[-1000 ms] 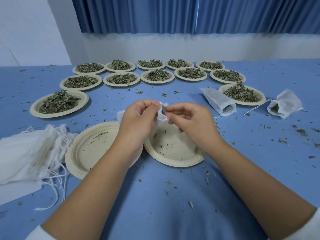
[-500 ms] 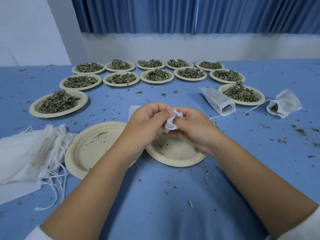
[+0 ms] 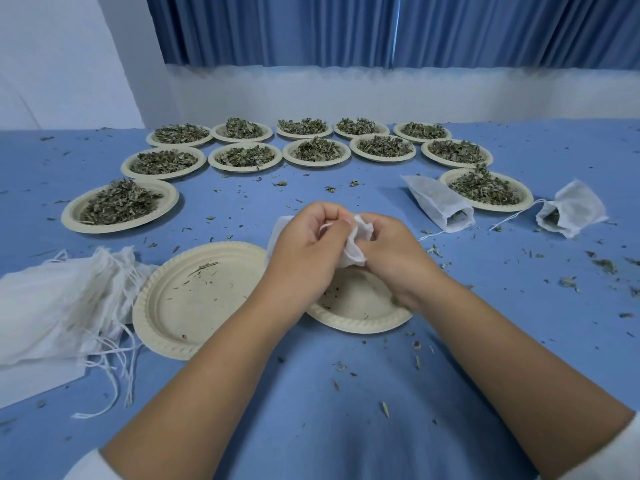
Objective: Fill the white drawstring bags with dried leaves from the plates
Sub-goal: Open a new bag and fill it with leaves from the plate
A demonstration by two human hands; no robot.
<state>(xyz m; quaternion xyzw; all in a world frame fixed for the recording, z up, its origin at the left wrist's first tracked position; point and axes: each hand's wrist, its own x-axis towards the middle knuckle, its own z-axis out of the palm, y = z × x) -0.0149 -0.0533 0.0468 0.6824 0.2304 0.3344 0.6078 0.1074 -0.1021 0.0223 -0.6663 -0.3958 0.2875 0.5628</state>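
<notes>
Left hand: the left hand (image 3: 304, 251) has its fingers curled and pinches the crumpled top of a small white drawstring fabric bag (image 3: 356, 245).
Right hand: the right hand (image 3: 394, 251) is also curled, and grips the same bag from the other side; the two hands are touching.
Held bag: one, bunched between both hands above the right-hand empty plate; I cannot tell what is inside it.
Empty plates: two round beige paper plates, one at the left (image 3: 149, 306) and one under the hands (image 3: 363, 327), each holding only crumbs.
Unfilled bags: a flat pile of white drawstring bags (image 3: 45, 306) lies left of the empty plates with strings trailing; the number cannot be counted.
Filled bags: two, lying on their sides to the right, one (image 3: 440, 206) touching a leaf plate and one (image 3: 571, 213) further right.
Leaf plates: twelve beige plates heaped with dried green leaves, one at the left (image 3: 119, 206), one at the right (image 3: 486, 188), and ten in two far rows (image 3: 317, 152).
Table: a blue cloth-covered table (image 3: 311, 427), strewn with leaf bits.
</notes>
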